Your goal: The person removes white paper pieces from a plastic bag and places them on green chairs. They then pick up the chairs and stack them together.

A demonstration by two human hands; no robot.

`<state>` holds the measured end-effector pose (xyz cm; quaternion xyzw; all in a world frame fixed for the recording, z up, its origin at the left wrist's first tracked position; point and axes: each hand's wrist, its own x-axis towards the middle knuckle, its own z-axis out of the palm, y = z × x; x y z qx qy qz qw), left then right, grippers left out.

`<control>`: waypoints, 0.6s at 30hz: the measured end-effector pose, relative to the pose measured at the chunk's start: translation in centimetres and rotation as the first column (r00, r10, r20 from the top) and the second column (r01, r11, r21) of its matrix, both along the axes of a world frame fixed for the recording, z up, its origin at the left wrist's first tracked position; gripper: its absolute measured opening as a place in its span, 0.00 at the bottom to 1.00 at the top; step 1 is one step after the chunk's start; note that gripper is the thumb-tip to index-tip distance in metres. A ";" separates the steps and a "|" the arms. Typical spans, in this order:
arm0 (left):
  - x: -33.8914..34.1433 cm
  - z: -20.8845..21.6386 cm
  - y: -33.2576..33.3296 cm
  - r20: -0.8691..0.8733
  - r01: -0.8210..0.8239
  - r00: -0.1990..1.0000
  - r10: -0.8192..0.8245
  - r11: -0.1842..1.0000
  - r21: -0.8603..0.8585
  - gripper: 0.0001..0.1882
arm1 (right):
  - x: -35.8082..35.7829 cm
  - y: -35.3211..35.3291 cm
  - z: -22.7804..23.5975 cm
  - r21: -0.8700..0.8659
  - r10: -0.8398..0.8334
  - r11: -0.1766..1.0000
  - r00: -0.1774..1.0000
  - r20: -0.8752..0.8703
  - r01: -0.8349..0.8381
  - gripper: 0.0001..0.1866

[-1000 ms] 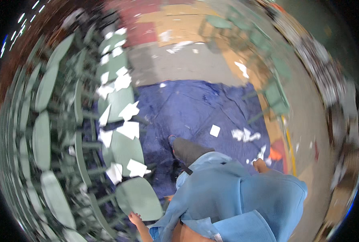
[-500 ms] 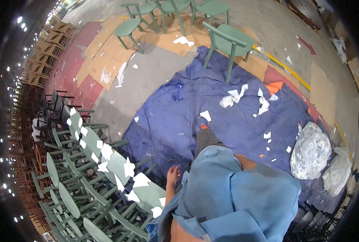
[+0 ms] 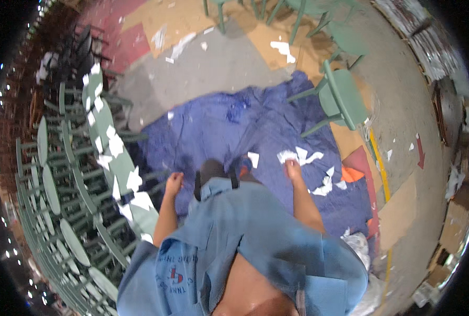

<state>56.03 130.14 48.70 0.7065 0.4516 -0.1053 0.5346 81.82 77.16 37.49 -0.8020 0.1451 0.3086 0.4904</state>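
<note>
My left hand [image 3: 175,182] hangs over the dark blue sheet [image 3: 203,124], fingers loosely curled and nothing seen in them. Closest to it is a row of green chair seats [image 3: 123,167] strewn with white scraps [image 3: 116,145]. On the other side, my right hand [image 3: 293,169] is held out low, its fingers slightly bent and apparently holding nothing. Crumpled white wrapping [image 3: 310,157] appears just beyond its fingertips, lying on the sheet. A single green chair [image 3: 345,97] stands at the sheet's far right edge.
Stacked green chairs [image 3: 50,184] crowd the left. More green chairs [image 3: 345,39] stand on cardboard [image 3: 255,39] ahead. An orange piece [image 3: 352,174] lies right of the sheet. A clear plastic bag [image 3: 356,247] is partly hidden by my sleeve. Flattened boxes [image 3: 455,226] lie far right.
My view has turned and moved forward. My right hand has come into sight, while my left hand is farther from my body. The lone green chair now appears farther right.
</note>
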 end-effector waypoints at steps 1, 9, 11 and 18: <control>-1.3 0.5 -0.1 -0.029 -0.101 0.994 0.101 0.995 0.009 0.19 | 1.3 3.2 1.5 -0.015 -0.114 0.993 0.990 -0.078 0.113 0.24; -6.9 -4.7 -0.3 -0.339 -0.013 0.940 -0.051 0.983 -0.184 0.23 | 4.7 10.3 5.3 0.017 -0.097 0.994 0.929 -0.357 0.111 0.18; -1.9 -4.1 -0.6 -0.366 0.062 0.920 -0.141 0.973 -0.220 0.21 | 4.5 9.3 4.6 -0.034 -0.066 0.998 0.917 -0.393 0.057 0.18; 16.0 -5.3 7.9 -0.289 0.142 0.930 -0.228 0.947 -0.290 0.22 | 1.4 -0.2 -6.5 -0.394 0.655 0.666 0.749 -0.098 -0.633 0.23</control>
